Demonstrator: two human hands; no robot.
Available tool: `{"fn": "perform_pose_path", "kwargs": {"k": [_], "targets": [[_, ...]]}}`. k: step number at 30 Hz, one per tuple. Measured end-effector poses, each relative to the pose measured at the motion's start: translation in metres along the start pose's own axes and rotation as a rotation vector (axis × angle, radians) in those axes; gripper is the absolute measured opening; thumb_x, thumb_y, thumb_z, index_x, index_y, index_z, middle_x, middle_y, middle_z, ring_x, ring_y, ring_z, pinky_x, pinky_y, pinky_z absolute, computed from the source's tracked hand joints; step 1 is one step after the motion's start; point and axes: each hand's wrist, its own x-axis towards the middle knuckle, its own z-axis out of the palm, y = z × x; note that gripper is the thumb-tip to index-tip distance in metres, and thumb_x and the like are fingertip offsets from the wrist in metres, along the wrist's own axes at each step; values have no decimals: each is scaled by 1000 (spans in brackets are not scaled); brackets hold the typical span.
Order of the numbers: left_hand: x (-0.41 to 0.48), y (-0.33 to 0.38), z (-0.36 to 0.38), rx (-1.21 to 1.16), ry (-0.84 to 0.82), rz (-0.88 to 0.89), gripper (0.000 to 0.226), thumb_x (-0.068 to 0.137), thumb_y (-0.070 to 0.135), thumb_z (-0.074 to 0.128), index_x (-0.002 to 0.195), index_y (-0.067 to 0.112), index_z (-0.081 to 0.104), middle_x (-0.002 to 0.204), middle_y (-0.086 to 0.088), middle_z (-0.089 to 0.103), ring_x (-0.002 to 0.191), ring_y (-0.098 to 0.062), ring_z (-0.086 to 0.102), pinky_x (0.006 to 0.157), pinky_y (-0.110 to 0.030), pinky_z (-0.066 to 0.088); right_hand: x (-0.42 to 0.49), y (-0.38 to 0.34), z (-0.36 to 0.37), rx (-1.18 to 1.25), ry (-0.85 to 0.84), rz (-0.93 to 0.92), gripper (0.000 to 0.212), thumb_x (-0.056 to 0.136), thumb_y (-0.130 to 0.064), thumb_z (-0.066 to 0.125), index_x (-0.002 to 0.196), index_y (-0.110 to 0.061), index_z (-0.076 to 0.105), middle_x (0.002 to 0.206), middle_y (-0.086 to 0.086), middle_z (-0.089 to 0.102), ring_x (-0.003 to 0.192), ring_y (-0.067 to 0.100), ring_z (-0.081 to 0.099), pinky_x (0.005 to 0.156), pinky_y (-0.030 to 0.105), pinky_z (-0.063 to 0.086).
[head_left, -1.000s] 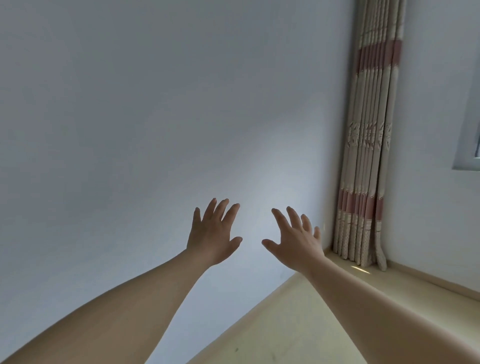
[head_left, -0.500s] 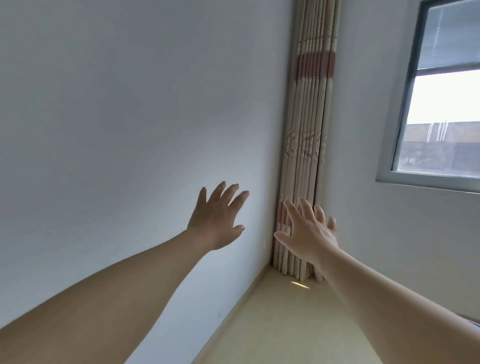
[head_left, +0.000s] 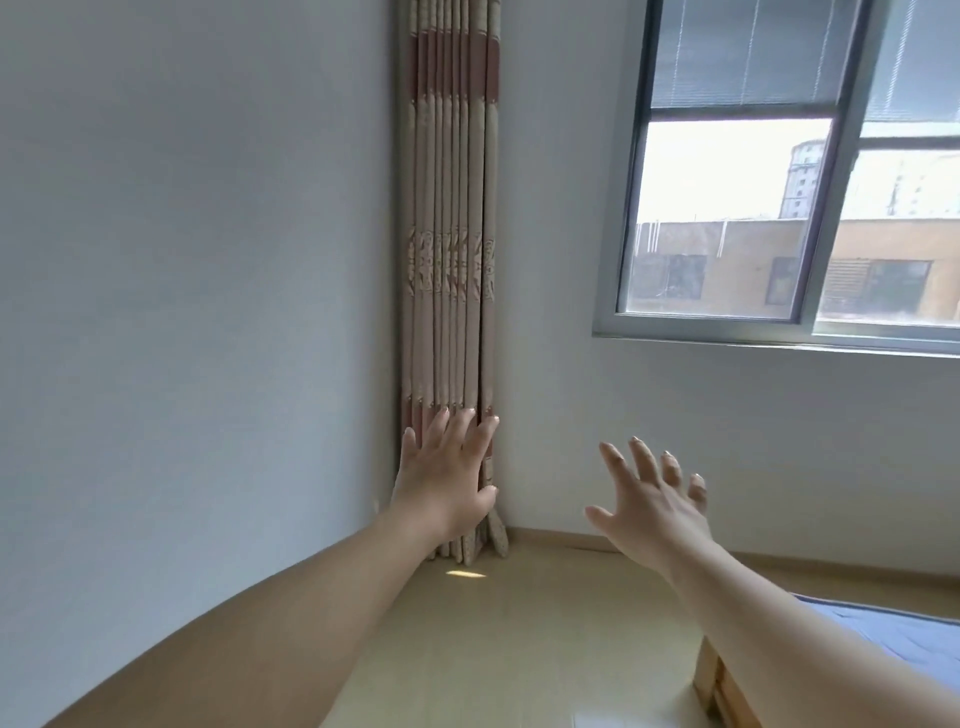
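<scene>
While both your arms stretch out ahead of you, your left hand (head_left: 447, 478) lies spread flat, fingers straight and a little apart, holding nothing. It shows in front of the lower part of the curtain (head_left: 449, 234); whether the fingertips touch the cloth cannot be told from this view. The curtain is gathered into tight upright folds at the far corner of the floor (head_left: 519, 649), where the left wall (head_left: 182, 260) meets the window wall (head_left: 571, 405), and its hem reaches the floor. It is beige with reddish bands near top and bottom and a patterned band midway.

Your right hand (head_left: 649, 504) is released too, fingers splayed and slightly bent, gripping nothing. It hangs in the air well apart from the curtain, to its right, in front of the bare wall below the window (head_left: 675, 330).

A small sunlight patch (head_left: 466, 574) lies on the floor just before the curtain's hem. At the near right edge of the floor, a wooden bed frame (head_left: 722, 680) with a blue mattress (head_left: 883, 631) shows beside your right forearm.
</scene>
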Motion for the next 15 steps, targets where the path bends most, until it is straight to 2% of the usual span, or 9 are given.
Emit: {"fn": "perform_pose_path", "kwargs": {"k": [4,15], "targets": [[92,22,44,-47,5,82,74,92,42,49,149,31,4,158,3,0,146,-22,-6,115,-53,0,85,21,19,5,25,13,71,93,-51,42,149,-37,1,159,-4,-7,147,27,-6,116,48,0],[343,23,138,-33,-26,126,72,93,44,46,149,32,3,158,2,0,147,-23,-6,116,-51,-1,316,89,52,33,32,138,71,93,-51,42,149,-36,2,159,-5,-6,146,26,-4,116,47,1]]}}
